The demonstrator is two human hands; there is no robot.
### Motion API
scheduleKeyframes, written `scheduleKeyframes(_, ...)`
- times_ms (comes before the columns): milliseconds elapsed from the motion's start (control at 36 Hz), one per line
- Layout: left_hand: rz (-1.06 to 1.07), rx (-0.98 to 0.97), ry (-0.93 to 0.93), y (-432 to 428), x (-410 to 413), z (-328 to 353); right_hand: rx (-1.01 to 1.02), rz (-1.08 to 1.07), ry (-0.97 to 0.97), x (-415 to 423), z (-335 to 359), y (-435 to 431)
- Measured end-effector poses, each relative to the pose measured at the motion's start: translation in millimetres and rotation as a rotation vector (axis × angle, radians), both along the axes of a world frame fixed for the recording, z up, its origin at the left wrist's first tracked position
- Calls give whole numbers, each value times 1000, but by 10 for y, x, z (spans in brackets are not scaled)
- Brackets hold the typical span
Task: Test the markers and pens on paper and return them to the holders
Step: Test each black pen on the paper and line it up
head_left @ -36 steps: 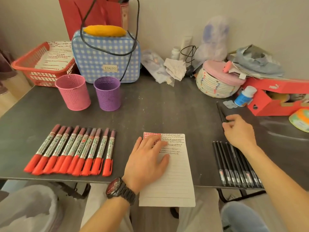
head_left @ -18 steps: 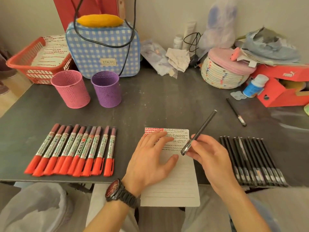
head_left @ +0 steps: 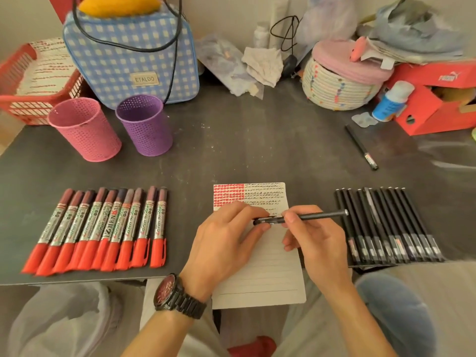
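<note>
A black pen (head_left: 316, 216) lies level above the lined paper (head_left: 268, 276). My right hand (head_left: 313, 240) grips its barrel, and my left hand (head_left: 226, 240) pinches its capped left end. The paper's top carries red and black test marks. A row of several red-capped markers (head_left: 103, 228) lies to the left, and a row of several black pens (head_left: 386, 225) to the right. One more black pen (head_left: 360, 146) lies alone further back. An empty pink holder (head_left: 85, 130) and a purple holder (head_left: 145, 126) stand at the back left.
A blue checked bag (head_left: 134, 55) stands behind the holders, with a red basket (head_left: 31, 81) to its left. A woven basket with a pink lid (head_left: 340, 78), a red shoebox (head_left: 438, 99) and a small bottle (head_left: 391, 101) crowd the back right. The paper overhangs the table's front edge.
My right hand took a pen from the right and brought it over the paper, turning it level. My left hand lifted off the paper and took hold of the pen's left end.
</note>
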State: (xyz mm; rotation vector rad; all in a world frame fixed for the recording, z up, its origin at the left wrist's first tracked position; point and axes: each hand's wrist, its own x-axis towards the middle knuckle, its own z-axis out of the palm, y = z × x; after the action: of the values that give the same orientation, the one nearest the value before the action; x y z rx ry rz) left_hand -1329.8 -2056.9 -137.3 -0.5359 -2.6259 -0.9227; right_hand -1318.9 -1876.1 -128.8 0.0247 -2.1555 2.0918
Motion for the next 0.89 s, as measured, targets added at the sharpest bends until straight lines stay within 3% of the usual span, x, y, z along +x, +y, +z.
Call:
scheduleKeyframes(222, -73, -12, -96, 4, 18, 27, 48, 185, -26, 53, -20, 39)
scheduleKeyframes(611, -54, -53, -23, 6, 7, -51, 22, 249, -43, -27, 40, 58)
scheduleKeyframes(778, -13, -27, 43, -3, -35, -33, -64, 191, -60, -30, 49, 98)
scheduleKeyframes(889, 10, -34, 72, 13, -55, -83, -273, 54, -114, -37, 86, 96)
